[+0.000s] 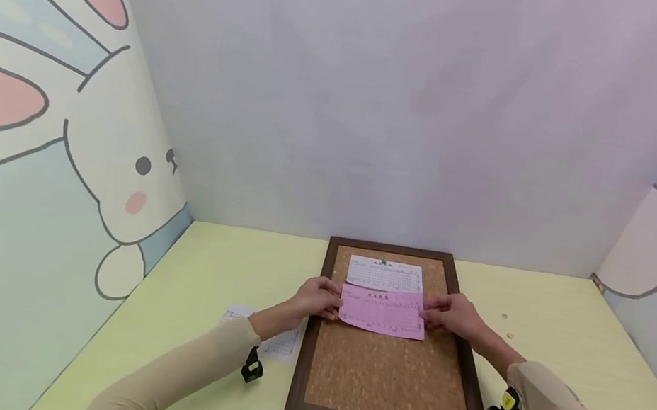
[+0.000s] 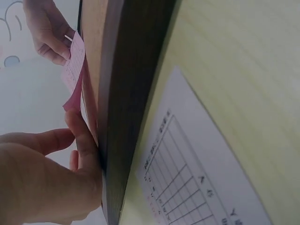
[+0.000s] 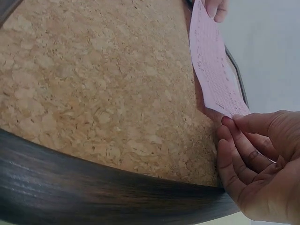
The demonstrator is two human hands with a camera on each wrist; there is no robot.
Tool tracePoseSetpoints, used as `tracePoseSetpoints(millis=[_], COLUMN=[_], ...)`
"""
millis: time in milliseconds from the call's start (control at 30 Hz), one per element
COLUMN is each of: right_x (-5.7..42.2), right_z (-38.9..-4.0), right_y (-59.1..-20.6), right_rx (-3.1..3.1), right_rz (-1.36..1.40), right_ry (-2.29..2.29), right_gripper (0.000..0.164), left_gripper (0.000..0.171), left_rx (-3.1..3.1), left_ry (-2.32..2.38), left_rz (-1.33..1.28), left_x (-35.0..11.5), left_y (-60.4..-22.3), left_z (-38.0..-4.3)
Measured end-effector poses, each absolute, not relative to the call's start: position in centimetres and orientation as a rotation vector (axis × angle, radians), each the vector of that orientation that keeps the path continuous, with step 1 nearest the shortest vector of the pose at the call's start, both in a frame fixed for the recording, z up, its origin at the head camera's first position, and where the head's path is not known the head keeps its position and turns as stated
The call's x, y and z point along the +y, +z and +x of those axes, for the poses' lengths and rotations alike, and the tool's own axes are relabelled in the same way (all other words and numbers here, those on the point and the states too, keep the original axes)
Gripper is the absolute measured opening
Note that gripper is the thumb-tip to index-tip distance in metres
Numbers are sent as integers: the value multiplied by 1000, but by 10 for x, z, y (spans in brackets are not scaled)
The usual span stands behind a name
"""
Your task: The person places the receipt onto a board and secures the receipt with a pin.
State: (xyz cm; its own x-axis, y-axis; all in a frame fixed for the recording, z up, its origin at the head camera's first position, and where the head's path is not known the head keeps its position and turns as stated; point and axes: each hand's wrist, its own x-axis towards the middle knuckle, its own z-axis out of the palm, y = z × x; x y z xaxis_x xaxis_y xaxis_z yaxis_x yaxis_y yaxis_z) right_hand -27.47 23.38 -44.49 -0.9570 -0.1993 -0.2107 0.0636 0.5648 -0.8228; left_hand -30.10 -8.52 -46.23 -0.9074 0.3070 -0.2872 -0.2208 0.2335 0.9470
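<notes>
A pink printed form (image 1: 384,312) spans between both hands, over the upper part of a cork board (image 1: 391,380) with a dark wooden frame. My left hand (image 1: 319,297) holds its left edge. My right hand (image 1: 454,315) pinches the opposite edge between thumb and fingers, its lower fingers close to the frame in the right wrist view. Just above the pink form lies a white printed form (image 1: 385,274), with a small green pin (image 1: 383,262) at its top edge. The pink form bows slightly and overlaps the white one's lower edge in the head view.
Another white printed form (image 2: 187,164) lies on the pale yellow table (image 1: 218,252) left of the board, partly hidden by the left forearm. Two small round objects (image 1: 510,335) rest on the table to the right. A grey wall (image 1: 378,134) stands behind the board.
</notes>
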Motion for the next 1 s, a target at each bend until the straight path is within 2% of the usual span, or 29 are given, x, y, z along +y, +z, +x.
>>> tracePoseSetpoints(millis=[167, 433, 867, 1000], right_x=[233, 235, 241, 250], right_z=[-273, -271, -262, -261], right_y=[-447, -450, -433, -428], right_rx=[2561, 2620, 2619, 2623], right_rz=[-122, -119, -164, -191], right_ry=[-1303, -1245, -1222, -1209], right_gripper=[23, 23, 28, 34], left_gripper=[15, 17, 15, 16], left_rx=[2196, 2367, 2482, 2491], left_ry=[1651, 1483, 1365, 1352], left_rz=[176, 322, 451, 456], left_x=[-82, -79, -77, -78], left_y=[-464, -464, -461, -460], left_z=[-299, -295, -295, -295])
